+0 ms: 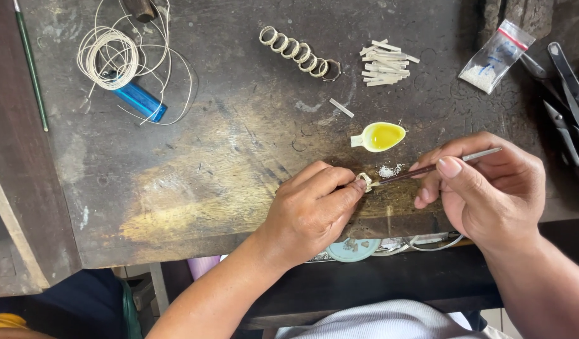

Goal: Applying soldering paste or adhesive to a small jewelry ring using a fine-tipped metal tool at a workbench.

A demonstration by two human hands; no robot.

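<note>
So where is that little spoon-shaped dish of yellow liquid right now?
The small spoon-shaped dish of yellow liquid sits on the worn wooden bench, right of centre, just above the pile of white grains and the right hand.

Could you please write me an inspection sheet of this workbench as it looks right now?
Surface: dark wooden bench, worn and stained.
Job's things: small ring pinched in left hand; thin brush in right hand, tip at the ring; spoon of yellow liquid; white granules.
Clutter: row of rings, pile of strips, plastic bag, blue lighter, dark tools.
Hands: both bare, both holding.
Cables: coil of white cord.
Surroundings: round tin below the bench edge.
</note>
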